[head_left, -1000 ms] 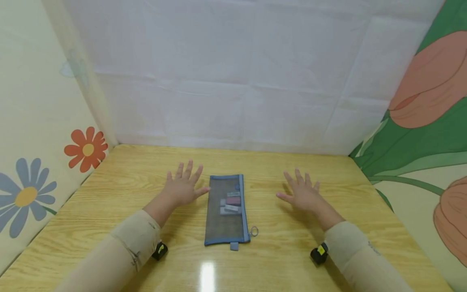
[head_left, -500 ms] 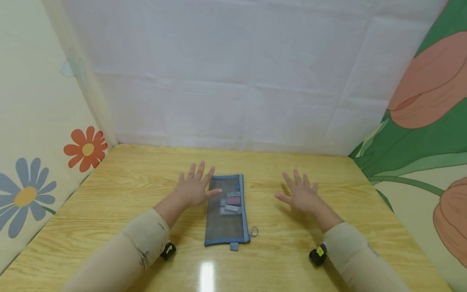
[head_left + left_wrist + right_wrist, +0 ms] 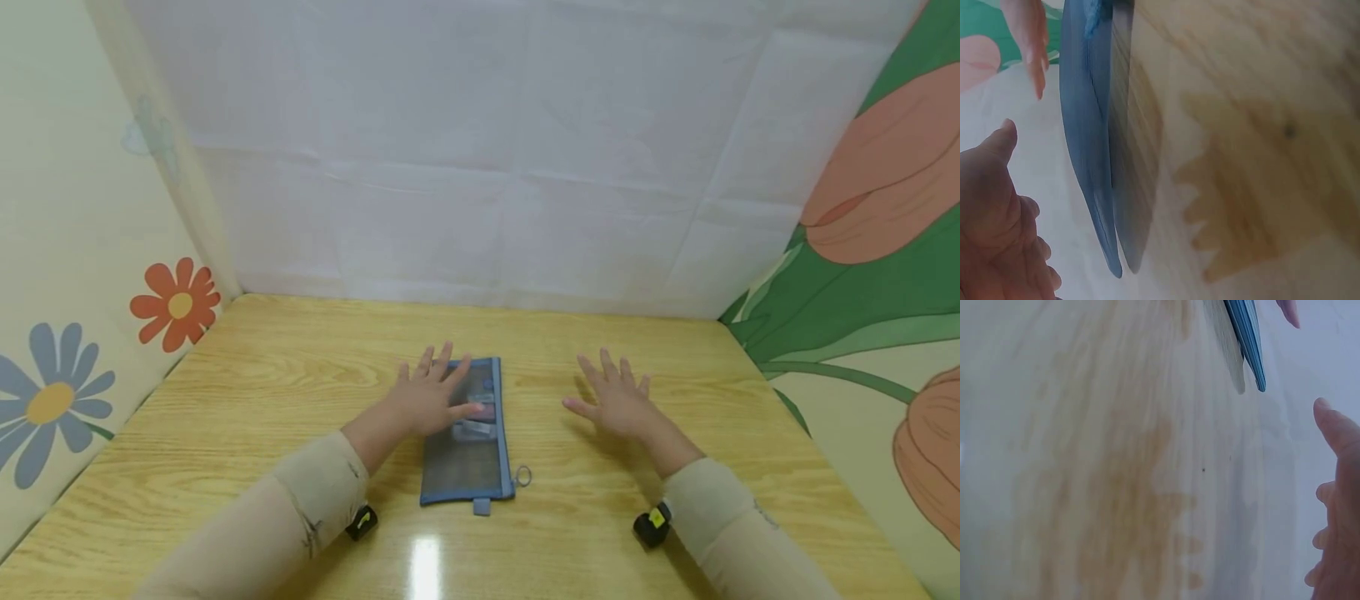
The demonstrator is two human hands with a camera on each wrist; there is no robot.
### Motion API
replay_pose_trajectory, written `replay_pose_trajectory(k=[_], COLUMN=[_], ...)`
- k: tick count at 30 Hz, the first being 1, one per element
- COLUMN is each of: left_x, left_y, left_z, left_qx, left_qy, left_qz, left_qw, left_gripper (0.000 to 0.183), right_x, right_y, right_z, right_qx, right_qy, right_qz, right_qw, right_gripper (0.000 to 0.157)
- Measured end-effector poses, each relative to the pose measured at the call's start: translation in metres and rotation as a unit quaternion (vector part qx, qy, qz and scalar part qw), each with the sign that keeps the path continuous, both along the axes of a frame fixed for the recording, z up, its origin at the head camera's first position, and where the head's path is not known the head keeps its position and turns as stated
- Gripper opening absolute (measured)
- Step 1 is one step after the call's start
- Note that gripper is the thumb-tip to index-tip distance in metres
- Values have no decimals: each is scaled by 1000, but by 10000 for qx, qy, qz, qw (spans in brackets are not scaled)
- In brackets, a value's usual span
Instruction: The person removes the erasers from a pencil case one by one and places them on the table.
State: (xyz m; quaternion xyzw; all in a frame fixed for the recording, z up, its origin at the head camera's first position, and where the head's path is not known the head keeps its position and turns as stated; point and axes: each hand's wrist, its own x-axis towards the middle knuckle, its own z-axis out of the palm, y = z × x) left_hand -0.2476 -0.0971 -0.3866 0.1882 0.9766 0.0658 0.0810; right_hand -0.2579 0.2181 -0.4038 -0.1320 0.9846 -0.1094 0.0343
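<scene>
A mesh zipper pouch with blue edging lies flat on the wooden table, its ring pull at the near right corner. Through the mesh show a few small items, one pinkish and others pale; what they are is unclear. Over the pouch's far left part hovers my left hand, fingers spread, holding nothing. In the left wrist view a gap shows between that hand and the pouch. To the pouch's right, my right hand is held above the table with fingers spread, also holding nothing.
The wooden table ends at a white cloth backdrop. Flower-printed panels stand at the left and right. Black wrist cameras hang below both sleeves. A bright light reflection lies on the table's near part.
My left hand has moved right, from beside the pouch to over its left part. My right hand has shifted very slightly left. The pouch has stayed in place.
</scene>
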Motion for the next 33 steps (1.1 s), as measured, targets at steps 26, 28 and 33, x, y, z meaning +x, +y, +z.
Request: replay_pose_trajectory(k=[26, 28, 33], left_x=[14, 15, 16], left_y=[33, 34, 35], left_z=[-11, -10, -10], left_qx=[-226, -335, -539], left_qy=[-549, -636, -803], left_qz=[-646, -643, -663], left_qw=[9961, 9953, 9931], left_gripper=[109, 112, 117], right_x=[0, 1, 2], right_y=[-1, -2, -4], right_z=[-3, -2, -1], right_qx=[-74, -100, -136], right_qy=[12, -10, -89], right_qz=[61, 61, 75], right_qw=[10000, 9999, 9998], right_gripper=[84, 84, 83])
